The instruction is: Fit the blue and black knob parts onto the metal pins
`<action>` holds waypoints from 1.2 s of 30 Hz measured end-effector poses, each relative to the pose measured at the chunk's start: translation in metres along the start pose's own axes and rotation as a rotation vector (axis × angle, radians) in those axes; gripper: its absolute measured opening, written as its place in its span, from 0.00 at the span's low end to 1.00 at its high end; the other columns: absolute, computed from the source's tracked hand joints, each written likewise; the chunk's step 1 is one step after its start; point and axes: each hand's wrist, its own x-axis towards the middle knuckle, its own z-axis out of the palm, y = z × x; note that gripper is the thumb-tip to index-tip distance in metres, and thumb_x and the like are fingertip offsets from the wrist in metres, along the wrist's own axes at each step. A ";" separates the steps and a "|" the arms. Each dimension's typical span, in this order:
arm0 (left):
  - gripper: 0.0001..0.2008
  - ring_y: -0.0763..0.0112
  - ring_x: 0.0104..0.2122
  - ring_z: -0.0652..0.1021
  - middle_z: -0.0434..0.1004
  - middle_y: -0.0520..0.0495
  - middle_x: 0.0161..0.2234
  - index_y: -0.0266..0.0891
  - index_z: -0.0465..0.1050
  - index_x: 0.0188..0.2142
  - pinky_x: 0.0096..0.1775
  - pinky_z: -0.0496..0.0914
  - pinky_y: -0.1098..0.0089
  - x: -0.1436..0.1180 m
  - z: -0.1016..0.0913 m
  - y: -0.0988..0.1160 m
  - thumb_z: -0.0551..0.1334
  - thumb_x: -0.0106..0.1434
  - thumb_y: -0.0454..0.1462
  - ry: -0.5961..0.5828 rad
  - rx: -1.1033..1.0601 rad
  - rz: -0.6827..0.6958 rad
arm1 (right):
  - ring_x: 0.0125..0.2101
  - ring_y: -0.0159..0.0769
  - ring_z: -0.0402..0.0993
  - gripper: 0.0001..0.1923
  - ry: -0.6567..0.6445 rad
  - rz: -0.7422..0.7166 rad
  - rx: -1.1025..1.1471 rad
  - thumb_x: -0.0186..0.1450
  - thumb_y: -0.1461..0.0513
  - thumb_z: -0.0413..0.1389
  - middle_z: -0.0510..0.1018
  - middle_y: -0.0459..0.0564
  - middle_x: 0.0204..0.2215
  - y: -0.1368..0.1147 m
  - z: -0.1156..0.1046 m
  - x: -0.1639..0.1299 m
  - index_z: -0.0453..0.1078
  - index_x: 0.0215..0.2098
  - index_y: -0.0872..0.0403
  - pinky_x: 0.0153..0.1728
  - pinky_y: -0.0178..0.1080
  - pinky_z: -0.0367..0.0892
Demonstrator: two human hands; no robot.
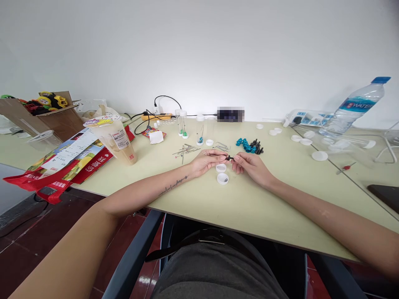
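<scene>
A box (46, 116) of toys sits far left of the caps (222, 173), at the tabletop (249, 203) edge. Nearer lie a red bag (62, 166) and a cup (120, 141) with a sealed lid. Left of the caps and further back, pins (185, 150) are scattered in front of upright clear tubes (183, 123).

The left hand (207, 161) rests just left of the two white caps, fingers closed around one end of a small dark piece (230, 158). That piece hangs just above the caps, between both hands. The right hand (251, 166) pinches its other end from the right, fingertips close together.

Behind the right hand, blue and black beads (249, 145) lie in a heap. More lids (307, 139) are strewn further right of the caps, and a water bottle (355, 106) stands tilted far right, by the wall.
</scene>
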 end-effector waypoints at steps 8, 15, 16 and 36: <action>0.11 0.67 0.38 0.79 0.78 0.45 0.35 0.33 0.76 0.36 0.49 0.69 0.65 0.000 0.000 0.001 0.68 0.50 0.32 0.012 0.012 -0.003 | 0.23 0.32 0.69 0.15 0.056 -0.020 0.040 0.60 0.49 0.55 0.74 0.47 0.30 0.001 0.001 0.000 0.67 0.34 0.52 0.27 0.38 0.66; 0.12 0.67 0.38 0.79 0.78 0.44 0.37 0.32 0.76 0.35 0.49 0.69 0.65 -0.001 0.002 0.002 0.69 0.49 0.32 0.011 0.000 -0.006 | 0.23 0.33 0.69 0.14 0.018 -0.011 0.019 0.63 0.51 0.52 0.74 0.47 0.26 0.000 0.000 0.000 0.67 0.30 0.52 0.27 0.38 0.64; 0.12 0.67 0.37 0.79 0.78 0.44 0.36 0.32 0.76 0.35 0.49 0.69 0.65 -0.001 0.002 0.002 0.69 0.49 0.32 0.015 -0.001 -0.007 | 0.22 0.33 0.69 0.12 0.035 -0.015 0.032 0.62 0.52 0.54 0.74 0.46 0.28 0.001 0.001 0.000 0.67 0.33 0.52 0.27 0.38 0.64; 0.11 0.68 0.38 0.79 0.78 0.45 0.36 0.33 0.76 0.35 0.51 0.67 0.64 0.000 0.001 0.001 0.69 0.49 0.31 -0.004 -0.005 -0.007 | 0.23 0.32 0.69 0.11 0.036 -0.038 -0.020 0.63 0.53 0.53 0.73 0.45 0.26 0.001 0.001 -0.001 0.66 0.31 0.52 0.28 0.38 0.64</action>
